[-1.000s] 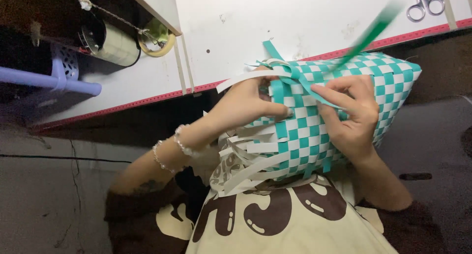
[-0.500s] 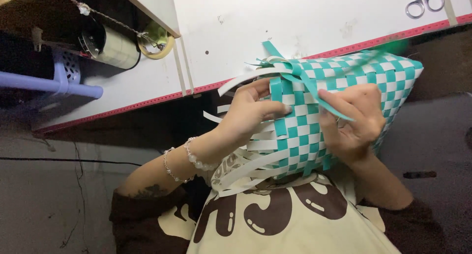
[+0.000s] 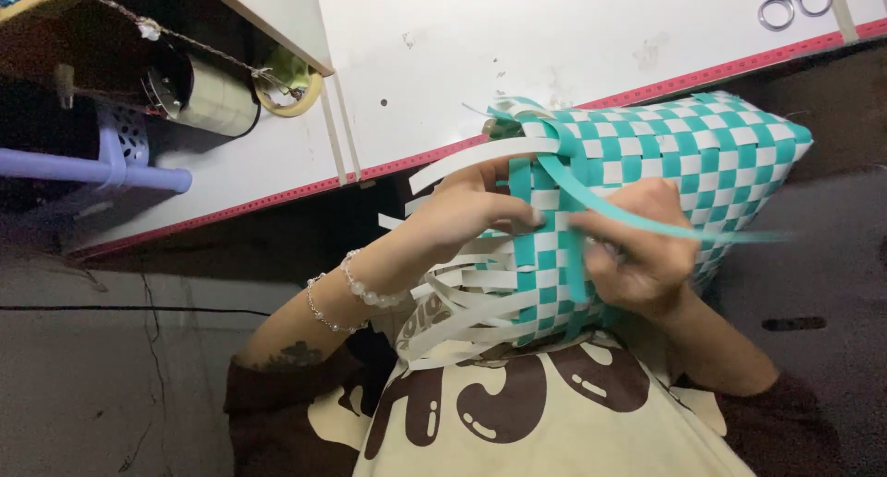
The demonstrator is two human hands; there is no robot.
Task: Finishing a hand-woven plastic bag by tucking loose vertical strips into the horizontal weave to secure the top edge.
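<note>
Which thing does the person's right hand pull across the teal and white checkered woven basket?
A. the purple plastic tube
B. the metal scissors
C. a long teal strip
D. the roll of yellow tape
C: the right hand grips a long teal strip that runs over the teal and white checkered woven basket.

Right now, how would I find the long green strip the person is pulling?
Look at the checked teal-and-white woven basket held against the person's chest below the white table. Across its front, the right hand pinches a loose teal strip. Unlike the loose white strips at the basket's left, it is teal and sticks out past the hand to the right.
</note>
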